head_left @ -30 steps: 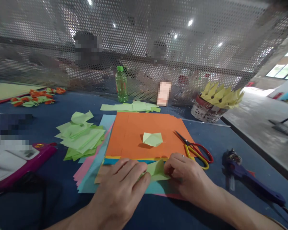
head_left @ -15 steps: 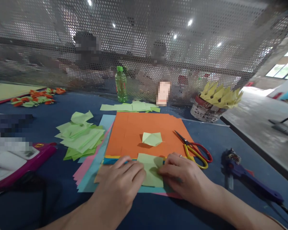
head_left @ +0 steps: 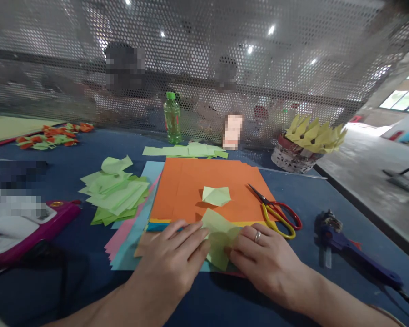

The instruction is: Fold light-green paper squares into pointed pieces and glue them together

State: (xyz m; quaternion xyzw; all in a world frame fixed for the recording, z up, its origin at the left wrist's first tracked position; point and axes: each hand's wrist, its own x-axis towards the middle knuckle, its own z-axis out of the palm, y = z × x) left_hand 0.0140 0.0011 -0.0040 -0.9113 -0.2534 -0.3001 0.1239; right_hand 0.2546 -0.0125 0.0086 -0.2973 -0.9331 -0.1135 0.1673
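Pale green square of thin paper [head_left: 218, 245] is btwn the two hands at the near edge of the paper stack, set askew w/ one corner pointing far & a soft bend across it. Left hand [head_left: 177, 254] has fingers together, tips at its left edge; can't tell if it pinches. Right hand [head_left: 264, 256], w/ a plain silvery metal ring [head_left: 258, 236], has fingers curled, clamped w/ thumb on the paper's right side.

Beneath: flat, smooth orange paper sheets [head_left: 187, 190], w/ light blue & pink paper sheets [head_left: 131, 245] fanned out left & near. A small creased pale green paper piece [head_left: 216, 196] sits on the orange, just far of the held one. Right of it, scissors w/ dark pointed blades & rounded red/yellow handles [head_left: 266, 204] lie partly over the stack's edge.

Left: loose heap of green paper pcs [head_left: 117, 193], curled on top. Far: flat green paper strips [head_left: 191, 149] & a clear green plastic bottle [head_left: 172, 120], upright by a grey perforated metal panel [head_left: 197, 45]. Far right: round newsprint-patterned pot [head_left: 289, 158] w/ pointed yellow paper folds [head_left: 315, 136]. Right: dark blue handheld tool [head_left: 364, 260] on the dark blue bench [head_left: 313, 195].
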